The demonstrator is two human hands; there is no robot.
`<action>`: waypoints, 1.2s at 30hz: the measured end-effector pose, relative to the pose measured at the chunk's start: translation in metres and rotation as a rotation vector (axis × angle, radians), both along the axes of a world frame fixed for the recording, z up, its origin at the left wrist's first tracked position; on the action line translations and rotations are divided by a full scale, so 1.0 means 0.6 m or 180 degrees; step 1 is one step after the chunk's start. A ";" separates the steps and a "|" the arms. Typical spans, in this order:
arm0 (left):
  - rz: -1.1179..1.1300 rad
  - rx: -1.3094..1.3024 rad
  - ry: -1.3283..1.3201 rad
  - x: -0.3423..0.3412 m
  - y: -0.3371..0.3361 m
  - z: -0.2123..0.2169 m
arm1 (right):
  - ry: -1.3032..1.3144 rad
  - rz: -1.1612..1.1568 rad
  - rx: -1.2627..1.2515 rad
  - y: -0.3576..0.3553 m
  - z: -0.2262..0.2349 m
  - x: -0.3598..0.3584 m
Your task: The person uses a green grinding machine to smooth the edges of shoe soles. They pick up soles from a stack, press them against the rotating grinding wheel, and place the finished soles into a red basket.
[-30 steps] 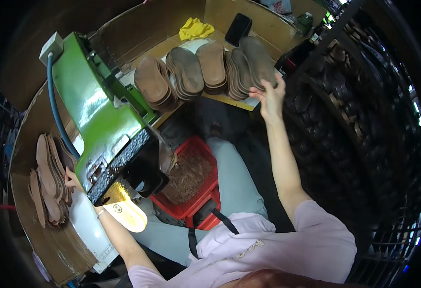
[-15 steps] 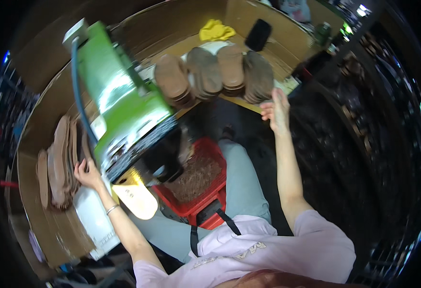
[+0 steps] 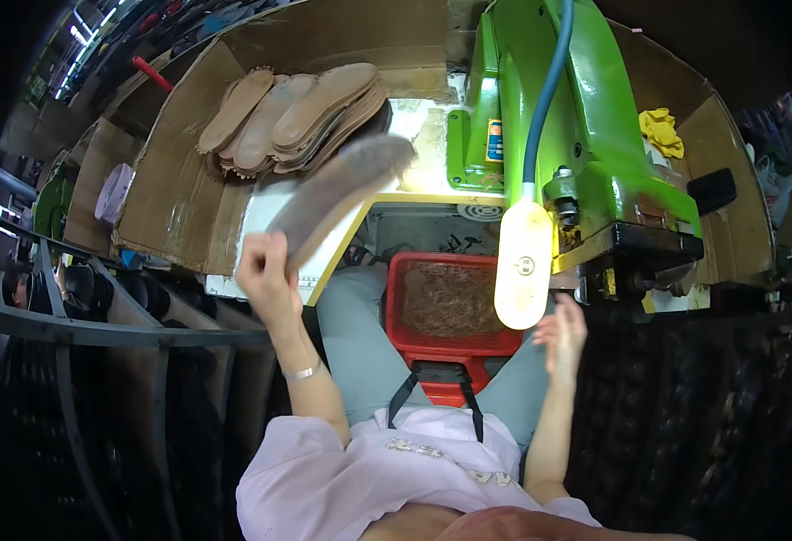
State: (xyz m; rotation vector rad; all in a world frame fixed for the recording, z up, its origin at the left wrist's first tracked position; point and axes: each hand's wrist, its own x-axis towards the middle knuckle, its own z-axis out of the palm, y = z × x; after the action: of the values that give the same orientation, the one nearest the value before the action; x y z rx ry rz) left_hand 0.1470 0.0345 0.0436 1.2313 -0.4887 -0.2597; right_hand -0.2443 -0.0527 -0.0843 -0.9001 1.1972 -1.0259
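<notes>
My left hand [image 3: 270, 281] is closed on the near end of a brown shoe insole [image 3: 346, 187], which tilts up and away over the white tabletop and is a little blurred. Just beyond it, more brown insoles [image 3: 324, 106] lie in overlapping stacks, some with jagged edges. To the right, my right hand [image 3: 563, 338] hovers below the head of a green machine [image 3: 594, 126], holding nothing, its fingers apart. A lit oval lamp [image 3: 524, 257] on a blue hose glows just left of that hand.
Cardboard walls [image 3: 175, 180] surround the work table. Below the machine, between my knees, a red basket [image 3: 455, 341] holds brown scraps. A yellow cloth [image 3: 661, 132] and a black pad [image 3: 712, 190] are at the right. Metal racks [image 3: 125, 332] stand at the left.
My view has turned left. My left hand, earlier beside the stacked insoles, now holds one off the table. My right hand has left the row of insoles and is now near the machine.
</notes>
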 end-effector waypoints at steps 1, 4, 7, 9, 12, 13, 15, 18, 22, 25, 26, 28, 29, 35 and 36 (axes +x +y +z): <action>0.0070 0.0038 -0.0762 -0.017 0.022 0.011 | -0.0534 0.0448 0.0271 0.013 -0.007 0.033; -0.0970 0.0497 -0.2022 -0.048 0.071 -0.003 | -0.2318 0.1469 0.0959 0.039 -0.009 0.098; -0.2263 -0.0053 -0.1417 -0.104 0.059 -0.049 | -0.2418 0.1088 0.0983 0.054 0.021 0.107; -0.2156 0.0009 -0.0760 -0.165 0.033 -0.066 | -0.1507 0.0908 0.0781 0.065 0.018 0.057; -0.2285 -0.0056 0.0269 -0.243 0.007 -0.105 | -0.0956 0.0304 0.0140 0.128 0.004 -0.008; -0.2714 -0.0007 0.1123 -0.273 0.011 -0.105 | -0.0992 0.0146 0.0164 0.148 -0.001 -0.021; -0.2843 0.0542 0.1300 -0.323 0.010 -0.134 | -0.1183 -0.0210 0.0259 0.182 -0.011 -0.020; -0.3137 0.0713 0.0669 -0.360 -0.029 -0.112 | -0.1419 0.0072 0.0836 0.204 -0.005 0.004; -0.2982 0.1208 -0.0981 -0.353 -0.095 -0.100 | -0.1596 0.0724 0.1212 0.225 -0.042 0.040; -0.2961 0.1425 -0.1198 -0.340 -0.109 -0.090 | -0.1629 0.1029 0.1066 0.239 -0.041 0.042; -0.3020 0.1303 -0.1002 -0.338 -0.100 -0.086 | -0.1578 0.0935 0.1032 0.244 -0.038 0.043; -0.2993 0.1080 -0.0666 -0.334 -0.084 -0.094 | -0.1181 0.0736 0.0742 0.244 -0.018 0.016; -0.2896 0.1000 -0.0521 -0.330 -0.074 -0.107 | -0.1167 0.0597 0.0726 0.246 -0.011 0.000; -0.2633 0.1375 -0.1052 -0.332 -0.068 -0.116 | -0.1029 -0.0761 -0.0256 0.186 0.021 -0.091; -0.2587 0.1403 -0.1136 -0.328 -0.068 -0.116 | -0.1001 -0.0916 -0.0363 0.165 0.029 -0.102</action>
State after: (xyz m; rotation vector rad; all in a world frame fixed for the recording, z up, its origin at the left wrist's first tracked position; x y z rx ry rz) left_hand -0.0499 -0.0064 -0.0257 1.4606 -1.2913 -0.8790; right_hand -0.3056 0.0461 -0.0666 -0.6329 1.0256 -1.4227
